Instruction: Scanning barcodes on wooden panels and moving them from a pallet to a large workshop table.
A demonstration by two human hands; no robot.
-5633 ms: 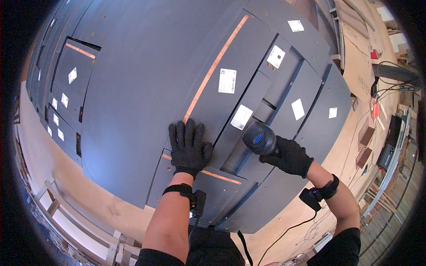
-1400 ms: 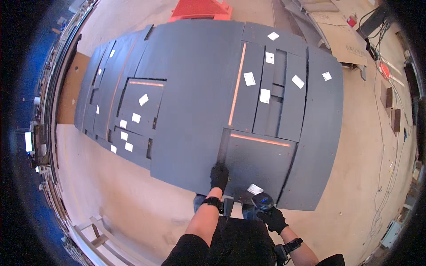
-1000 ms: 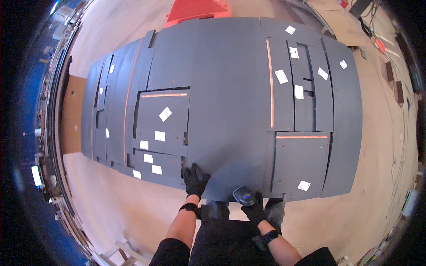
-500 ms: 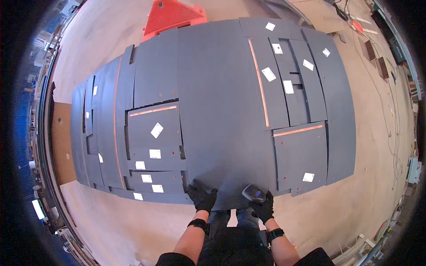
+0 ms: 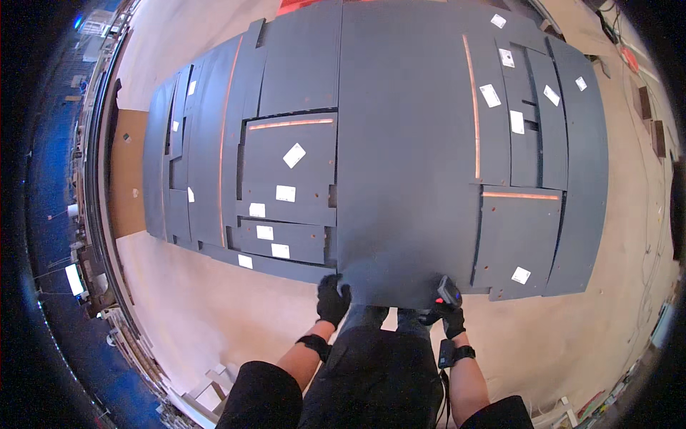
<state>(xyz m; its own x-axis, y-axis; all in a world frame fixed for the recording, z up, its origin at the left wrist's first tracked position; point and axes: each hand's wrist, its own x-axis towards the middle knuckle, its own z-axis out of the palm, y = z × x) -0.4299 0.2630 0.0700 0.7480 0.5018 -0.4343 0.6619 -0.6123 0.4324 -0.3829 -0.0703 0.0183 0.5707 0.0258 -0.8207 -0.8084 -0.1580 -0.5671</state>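
A large dark grey panel (image 5: 407, 164) lies across the middle of several similar panels, its near edge close to my legs. My left hand (image 5: 332, 300), in a black glove, is at the panel's near left corner with its fingers curled round the edge. In my right hand (image 5: 450, 319), also gloved, is a dark handheld scanner (image 5: 449, 292) with a small red part, tilted above the near right corner. The fingers under the scanner are partly hidden.
Smaller grey panels (image 5: 289, 168) with white labels (image 5: 294, 155) and orange strips (image 5: 470, 107) lie to the left and right. A brown board (image 5: 128, 175) stands out at far left. Red object (image 5: 296, 6) shows at the far edge. Brown blocks (image 5: 658, 139) and cables lie on the floor at right.
The whole view has shifted, so the panels appear higher and further right. My left hand has gone from the panel's top to its left corner. The scanner in my right hand has turned.
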